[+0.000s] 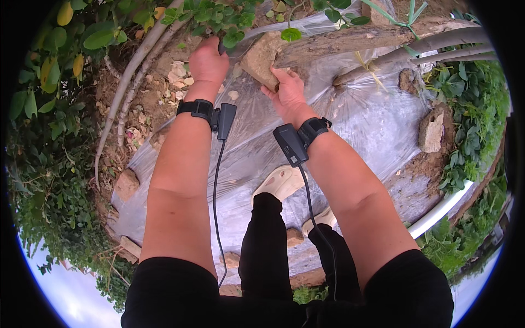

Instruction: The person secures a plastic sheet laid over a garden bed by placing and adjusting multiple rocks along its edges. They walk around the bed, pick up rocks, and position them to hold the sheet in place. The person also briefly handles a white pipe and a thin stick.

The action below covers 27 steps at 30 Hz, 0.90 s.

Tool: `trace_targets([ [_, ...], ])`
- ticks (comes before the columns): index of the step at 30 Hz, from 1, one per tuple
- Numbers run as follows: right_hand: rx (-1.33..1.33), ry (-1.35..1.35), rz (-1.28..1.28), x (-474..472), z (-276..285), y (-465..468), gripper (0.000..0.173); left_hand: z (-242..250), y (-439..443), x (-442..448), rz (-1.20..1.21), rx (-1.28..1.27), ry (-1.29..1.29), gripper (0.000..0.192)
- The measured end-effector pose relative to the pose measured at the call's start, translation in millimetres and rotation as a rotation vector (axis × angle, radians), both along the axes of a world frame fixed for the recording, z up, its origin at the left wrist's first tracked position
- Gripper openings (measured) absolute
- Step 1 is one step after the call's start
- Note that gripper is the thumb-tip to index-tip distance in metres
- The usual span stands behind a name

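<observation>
My left hand (209,61) is curled near the top, beside the plastic sheet. A small dark object (222,48) shows at its fingers; leaves hide part of it, and its kind is unclear. My right hand (289,90) grips the near corner of a rough tan stone block (262,55). That block rests on clear plastic sheeting (369,127) spread over soil, against the end of a weathered log (344,43). A thin trunk (352,76) comes up through the gathered sheet, with a yellow tie (371,69) around it.
Leafy shrubs (53,135) and bare stems (131,82) border the left. More stones, such as a reddish one (127,184) and a grey block (431,129), weigh down the sheet. Green plants (471,102) and a white pipe (443,209) line the right. Leaves overhang the top.
</observation>
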State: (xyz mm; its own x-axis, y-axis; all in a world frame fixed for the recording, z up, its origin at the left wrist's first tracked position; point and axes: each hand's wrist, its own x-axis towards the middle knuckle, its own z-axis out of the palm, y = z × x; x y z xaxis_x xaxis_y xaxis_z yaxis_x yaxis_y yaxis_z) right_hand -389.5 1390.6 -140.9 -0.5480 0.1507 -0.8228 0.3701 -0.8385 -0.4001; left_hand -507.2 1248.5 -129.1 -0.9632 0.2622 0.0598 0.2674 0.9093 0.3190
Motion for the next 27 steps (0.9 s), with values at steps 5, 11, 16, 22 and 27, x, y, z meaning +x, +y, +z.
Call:
trace_targets([
  [5,0.006,0.064,-0.079,-8.2,-2.9,-9.5,0.035,-1.7,-0.2,-0.1,0.048,-0.035,0.001,0.019],
  [11,0.096,0.125,0.074,7.0,2.6,15.2,0.036,0.1,-6.5,-5.6,0.029,-0.059,0.122,0.018],
  [16,0.146,0.103,-0.044,18.6,-5.6,7.8,0.038,0.9,-8.2,-6.8,0.005,-0.064,0.14,0.018],
  [22,1.009,0.129,1.103,-26.0,-60.7,32.8,0.046,3.6,-8.9,7.0,0.016,-0.113,0.112,0.021],
  [27,1.128,-0.024,1.145,-25.5,-45.4,44.1,0.053,18.0,-15.3,49.9,0.127,-0.062,-0.002,0.021],
])
